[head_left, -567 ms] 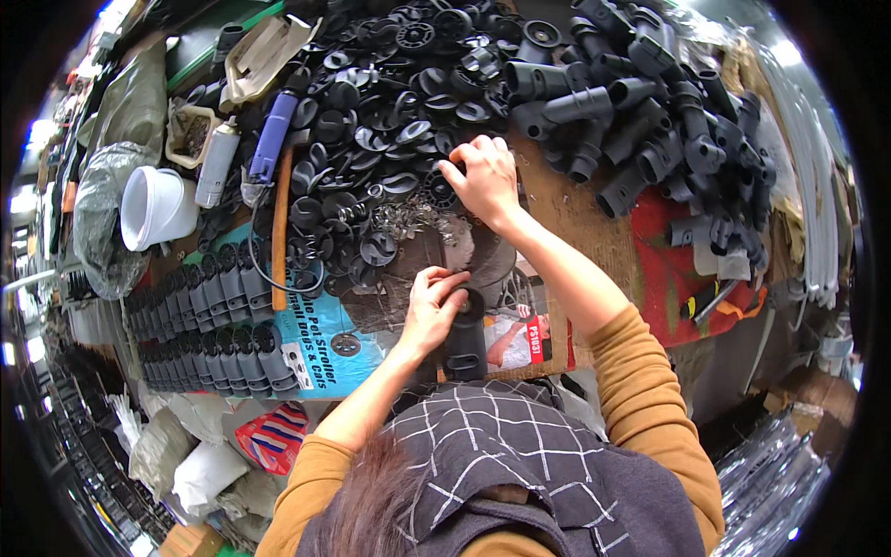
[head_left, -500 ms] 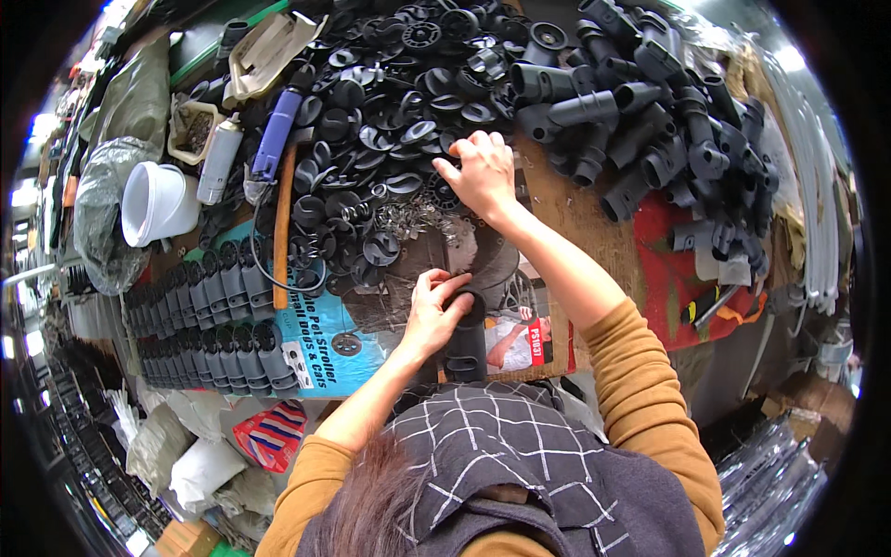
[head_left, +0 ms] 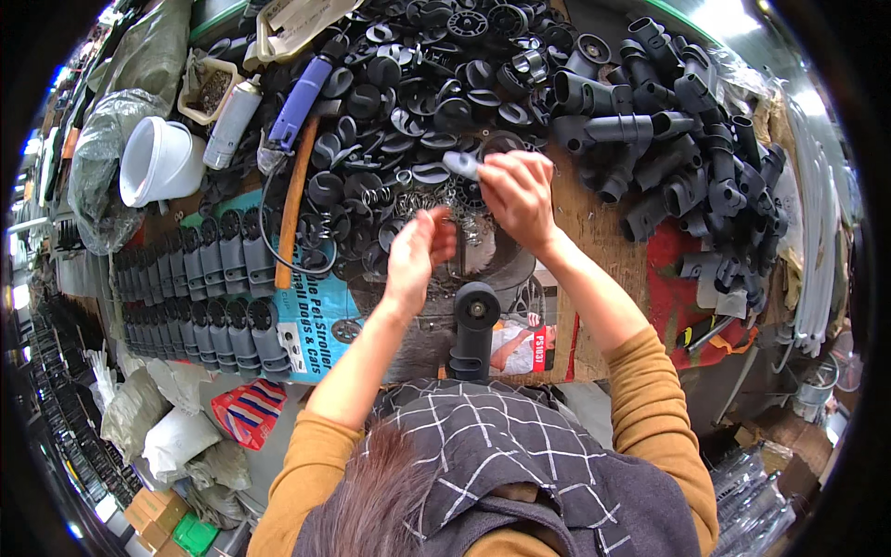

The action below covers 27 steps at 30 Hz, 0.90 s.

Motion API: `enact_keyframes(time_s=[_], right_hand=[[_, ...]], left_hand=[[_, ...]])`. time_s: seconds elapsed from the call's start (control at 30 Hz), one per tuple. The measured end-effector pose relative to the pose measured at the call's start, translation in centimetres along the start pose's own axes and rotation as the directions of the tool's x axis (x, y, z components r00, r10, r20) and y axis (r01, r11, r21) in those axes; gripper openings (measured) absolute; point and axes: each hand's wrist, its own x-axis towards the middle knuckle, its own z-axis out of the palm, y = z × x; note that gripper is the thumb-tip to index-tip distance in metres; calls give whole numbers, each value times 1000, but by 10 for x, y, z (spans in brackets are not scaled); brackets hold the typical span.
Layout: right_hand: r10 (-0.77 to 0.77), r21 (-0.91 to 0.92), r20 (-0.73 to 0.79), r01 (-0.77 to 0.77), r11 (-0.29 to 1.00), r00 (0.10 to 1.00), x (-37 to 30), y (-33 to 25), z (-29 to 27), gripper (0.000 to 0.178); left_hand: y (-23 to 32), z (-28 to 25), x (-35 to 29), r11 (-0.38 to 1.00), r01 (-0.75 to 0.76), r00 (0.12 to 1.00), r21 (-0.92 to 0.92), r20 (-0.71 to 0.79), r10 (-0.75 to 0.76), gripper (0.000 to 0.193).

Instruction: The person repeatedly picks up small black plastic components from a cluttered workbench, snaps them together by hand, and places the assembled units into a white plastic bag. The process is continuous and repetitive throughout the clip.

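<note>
My right hand [head_left: 520, 197] is raised over the near edge of the heap, closed on a dark plastic knob cap [head_left: 461, 165] whose lit face looks pale grey. To its left, my left hand [head_left: 416, 260] hovers beside the loose metal springs [head_left: 408, 200]; its fingers are stretched toward the right and slightly blurred, with nothing visible in them. Close to my body a black plastic tube joint [head_left: 474, 339] rests on the table, its round end with a central hole facing up. Neither hand touches it. Many black knob caps [head_left: 453, 113] fill the far middle.
Black tube fittings [head_left: 631, 130] are piled at the right. Rows of similar joints [head_left: 232, 334] stand at the left. An orange-handled hammer [head_left: 295, 204], a purple power tool [head_left: 302, 102] with a cord, a spray can [head_left: 232, 125] and a white bucket [head_left: 161, 162] lie beyond them.
My left hand has let go of the tube joint and moved up toward the springs. My right hand has picked up a knob cap from the heap. The view has shifted slightly.
</note>
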Motion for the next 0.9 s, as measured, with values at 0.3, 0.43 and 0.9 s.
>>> enact_keyframes(time_s=[0.3,0.43,0.9], right_hand=[[235,122,-4,-233,965,972,-37,-38,-16,21],[744,479,465,-843,245,480,-40,-74,-31,19],[765,-17,415,-837,547,492,-120,-127,-53,27]], left_hand=[[4,4,10,996,36,990,83,-138,-24,26],[0,-2,-16,995,-24,1000,97,15,22,28],[-34,-21,-61,543,-64,995,837,98,-34,35]])
